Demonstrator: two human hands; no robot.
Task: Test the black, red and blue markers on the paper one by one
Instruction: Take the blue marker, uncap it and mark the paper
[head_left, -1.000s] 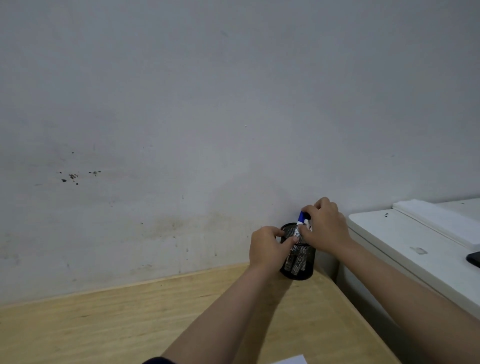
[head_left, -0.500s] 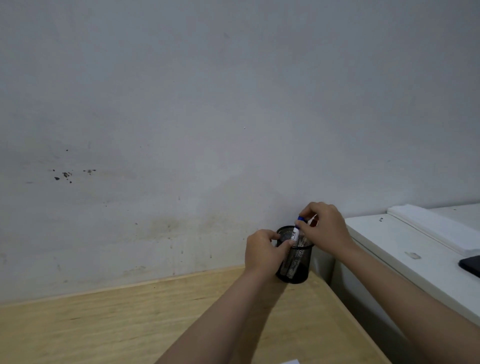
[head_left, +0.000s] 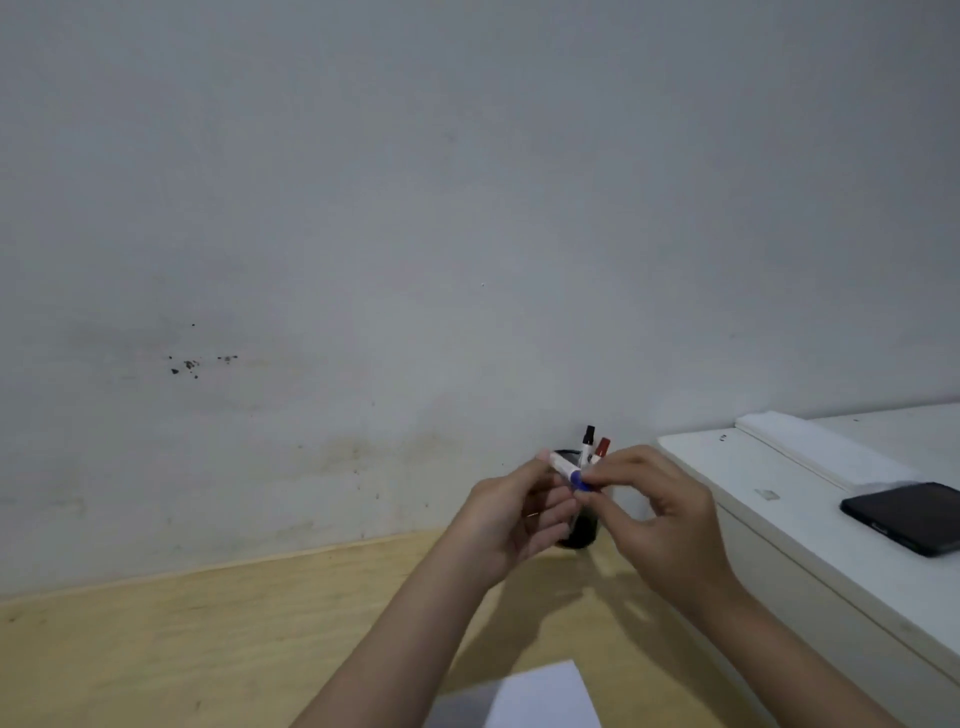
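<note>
The blue marker (head_left: 567, 470) is held level in front of the black mesh cup (head_left: 581, 535). My left hand (head_left: 511, 519) grips its white barrel. My right hand (head_left: 657, 512) pinches its blue cap end. Behind my hands the black marker (head_left: 588, 441) and the red marker (head_left: 601, 449) stand upright in the cup, caps up. The cup is mostly hidden by my fingers. A corner of the white paper (head_left: 540, 699) lies on the wooden table (head_left: 182, 649) at the bottom edge, between my forearms.
A white cabinet top (head_left: 769, 499) stands to the right of the table, higher than it, with a black phone (head_left: 906, 517) on it. The grey wall (head_left: 415, 234) runs close behind the cup.
The blue marker has come out of the cup and now lies level between both hands. My left hand has left the cup's rim and taken the barrel. The paper corner shows more.
</note>
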